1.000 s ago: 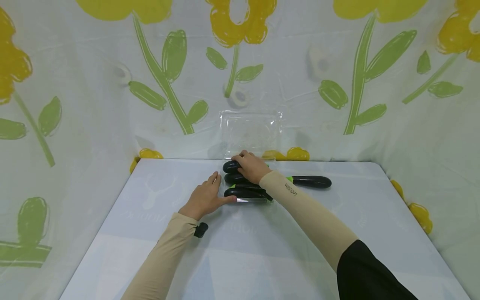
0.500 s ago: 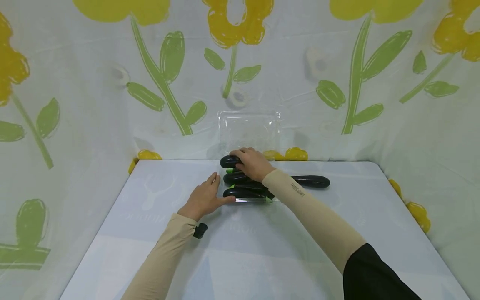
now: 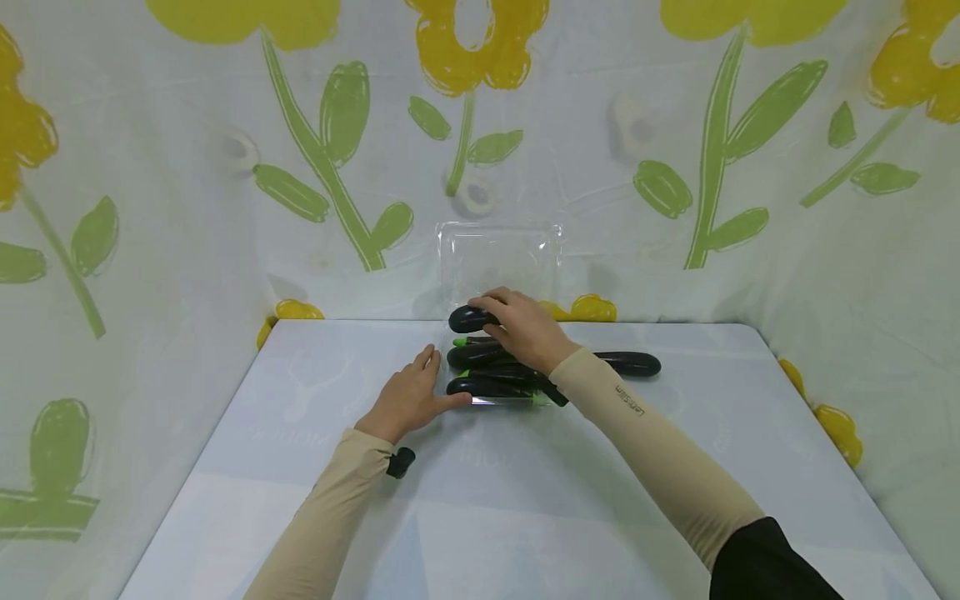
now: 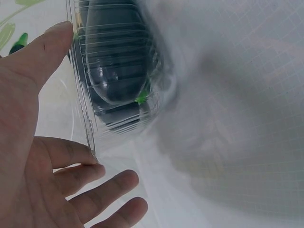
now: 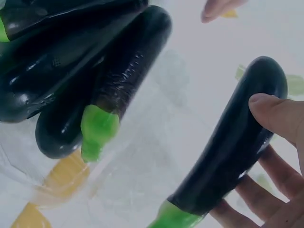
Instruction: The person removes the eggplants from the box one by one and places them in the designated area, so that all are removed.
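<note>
My right hand (image 3: 527, 332) grips a dark, glossy eggplant (image 3: 468, 319) above the back of a clear plastic box. In the right wrist view, the thumb lies along one side of this eggplant (image 5: 232, 137) and the fingers on the other; its green stem end points away. Several more eggplants (image 3: 483, 387) lie side by side in the box, partly hidden by the right hand. At the box's front left corner rests my left hand (image 3: 405, 402), thumb and fingers spread. The left wrist view has its thumb and fingertips touching the clear rim (image 4: 81, 90).
The box's clear lid (image 3: 498, 258) stands raised behind it, near the flowered cloth backdrop (image 3: 577, 167). Another eggplant (image 3: 633, 364) lies on the white table (image 3: 480, 517) to the right, partly behind the right arm. The table's back edge is close behind the box.
My right hand has lifted the eggplant off the others at the back of the box, then shifted slightly right with it. A green stem beneath has come into view. The left hand stays put.
</note>
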Tool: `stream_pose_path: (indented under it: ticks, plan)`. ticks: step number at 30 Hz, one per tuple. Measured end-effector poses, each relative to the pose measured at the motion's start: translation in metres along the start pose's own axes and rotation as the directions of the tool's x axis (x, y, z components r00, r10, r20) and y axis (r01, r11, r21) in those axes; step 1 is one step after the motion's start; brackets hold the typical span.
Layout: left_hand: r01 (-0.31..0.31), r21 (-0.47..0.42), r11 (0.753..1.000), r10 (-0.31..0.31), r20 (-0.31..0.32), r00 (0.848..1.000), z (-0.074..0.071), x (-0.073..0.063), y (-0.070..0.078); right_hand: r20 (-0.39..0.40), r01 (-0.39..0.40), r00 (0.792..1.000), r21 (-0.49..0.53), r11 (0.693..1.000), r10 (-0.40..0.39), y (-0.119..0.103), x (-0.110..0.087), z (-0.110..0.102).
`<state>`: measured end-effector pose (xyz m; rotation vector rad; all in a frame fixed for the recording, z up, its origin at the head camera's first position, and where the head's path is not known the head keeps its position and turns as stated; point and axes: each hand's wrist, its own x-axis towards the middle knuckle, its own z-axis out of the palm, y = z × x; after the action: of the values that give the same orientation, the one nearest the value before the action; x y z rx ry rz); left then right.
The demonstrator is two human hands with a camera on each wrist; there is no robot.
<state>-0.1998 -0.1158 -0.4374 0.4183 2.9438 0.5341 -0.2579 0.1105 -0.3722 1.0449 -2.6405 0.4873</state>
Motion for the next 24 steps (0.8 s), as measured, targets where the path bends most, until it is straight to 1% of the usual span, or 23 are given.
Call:
stream_pose_path:
  ticks: [5,10,15,18,24]
  plan:
    - [0.001,0.001,1.000,-0.001,-0.002,1.000,0.000,0.000,0.001,-0.055,-0.005,0.998,0.007,1.000,0.005,0.002,-0.013,-0.011]
    - [0.006,0.002,1.000,-0.006,0.001,1.000,0.001,0.000,0.001,-0.116,0.012,0.993,0.019,1.000,-0.010,0.007,-0.027,-0.020]
    - [0.002,0.008,1.000,-0.002,0.000,1.000,0.000,-0.001,0.001,-0.158,0.014,0.987,0.018,1.000,-0.011,0.012,-0.039,-0.031]
    - [0.005,0.007,1.000,-0.005,0.002,1.000,0.000,-0.001,0.001,-0.191,0.026,0.981,0.012,1.000,-0.024,0.017,-0.047,-0.036]
    - [-0.004,0.015,1.000,0.004,-0.006,1.000,0.001,0.000,0.002,-0.270,0.076,0.960,-0.002,0.997,-0.073,0.026,-0.062,-0.044]
